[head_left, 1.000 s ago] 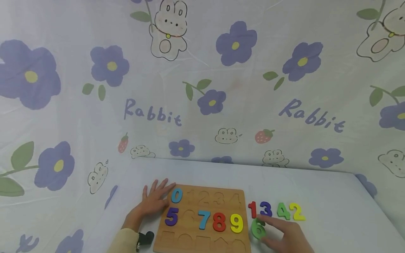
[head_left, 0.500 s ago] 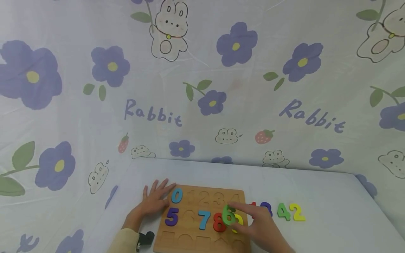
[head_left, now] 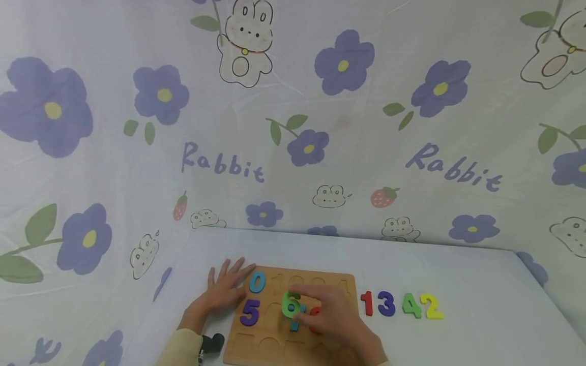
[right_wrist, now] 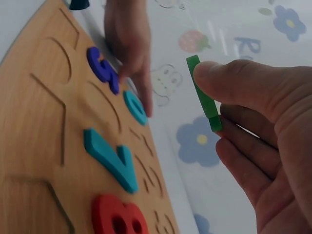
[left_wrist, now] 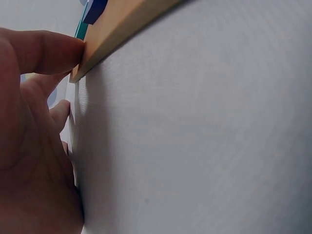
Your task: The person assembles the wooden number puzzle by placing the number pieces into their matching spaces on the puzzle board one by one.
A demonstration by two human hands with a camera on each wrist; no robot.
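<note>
- We see the right hand pinching the green 6, fingers narrowed on it, above the wooden board.
- It has moved toward 9 o'clock, from the red 8 to over the blue 7; we judge it nearer the bare recess at the purple 5's 3 o'clock.
- The red 1, beyond the board's 3 o'clock edge, now shows whole.
- The left hand stays, fingers wide, at the board's 10 o'clock.

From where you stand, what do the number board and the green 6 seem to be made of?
The number board looks like wood or fibreboard, smooth and matte, judging by its tan colour. The green 6 could be painted wood or plastic: evenly coloured, smooth, flat-sided.
</note>
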